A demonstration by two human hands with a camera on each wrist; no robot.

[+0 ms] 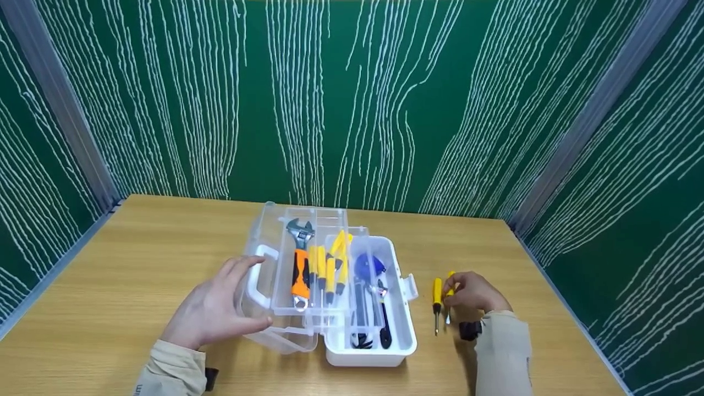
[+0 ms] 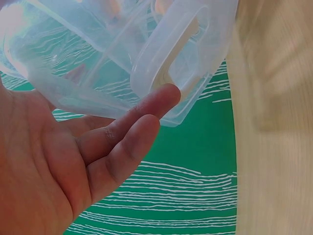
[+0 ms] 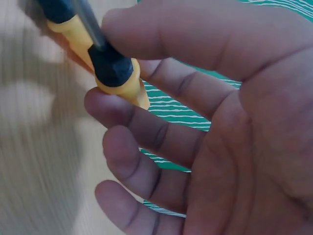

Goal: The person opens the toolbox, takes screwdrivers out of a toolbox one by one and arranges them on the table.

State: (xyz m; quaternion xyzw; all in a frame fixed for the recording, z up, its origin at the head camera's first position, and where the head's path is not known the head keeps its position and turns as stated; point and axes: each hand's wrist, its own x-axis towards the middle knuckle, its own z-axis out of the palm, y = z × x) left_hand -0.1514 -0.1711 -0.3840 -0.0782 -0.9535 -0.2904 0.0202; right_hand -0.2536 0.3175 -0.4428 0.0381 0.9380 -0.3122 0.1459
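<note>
The yellow-handled screwdriver [image 3: 115, 73] is right of the toolbox, its blade pointing back toward me; I cannot tell whether it touches the surface [image 1: 181, 236] or is just clear of it. My right grip [image 1: 474, 291] pinches its handle between thumb and forefinger, the thumb near the dark collar, the other fingers loosely bent and bearing nothing. I judge that a pinch nearer the handle's middle would balance better and tilt less. A second screwdriver [image 1: 437, 291] lies just beside it, almost parallel, so a straight lift with little sideways sweep should leave that one undisturbed.

To the left stands the white toolbox [image 1: 407, 333], a blue item [image 1: 367, 267] inside. Over its left side are clear compartments [image 1: 275, 220], through which I see an orange-handled wrench [image 1: 301, 272] and several yellow-handled tools [image 1: 330, 272]. My left grip [image 1: 220, 305] is spread beside the white carrying handle [image 1: 258, 280], fingers extended, not wrapped around it. A light steadying touch there seems enough; a hard push could tip the clear part.
</note>
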